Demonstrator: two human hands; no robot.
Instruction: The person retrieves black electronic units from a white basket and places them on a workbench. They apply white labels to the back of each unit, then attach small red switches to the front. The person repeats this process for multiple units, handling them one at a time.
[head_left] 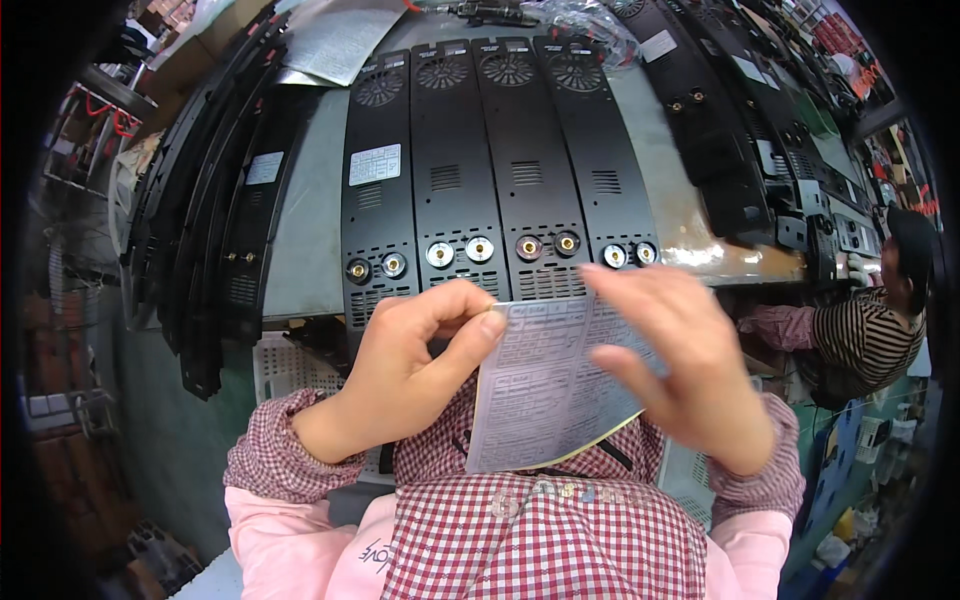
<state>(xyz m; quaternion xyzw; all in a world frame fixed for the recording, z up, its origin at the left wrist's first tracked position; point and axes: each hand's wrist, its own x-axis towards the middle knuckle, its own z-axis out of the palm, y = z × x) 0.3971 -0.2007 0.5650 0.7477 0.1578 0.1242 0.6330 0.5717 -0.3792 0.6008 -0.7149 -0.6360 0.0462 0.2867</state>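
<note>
A silver-grey sheet of printed labels [545, 385] with a yellowish lower edge hangs over my lap. My left hand [415, 350] pinches its upper left corner between thumb and fingers. Over the sheet's right side is my right hand [685, 355], thumb and fingers spread apart, with nothing visible between them. Just beyond both hands, several long black metal panels [460, 130] lie side by side, each with a round fan grille, slots and a pair of round brass-centred fittings. A silver label [375, 165] is stuck on the leftmost of these panels.
More black panels are stacked at the left [215, 180] and right [715, 140] of the grey table [310, 170]. Printed sheets [340, 40] and clear plastic wrap [590, 25] lie at the back. A person in a striped top [860, 335] is at the right.
</note>
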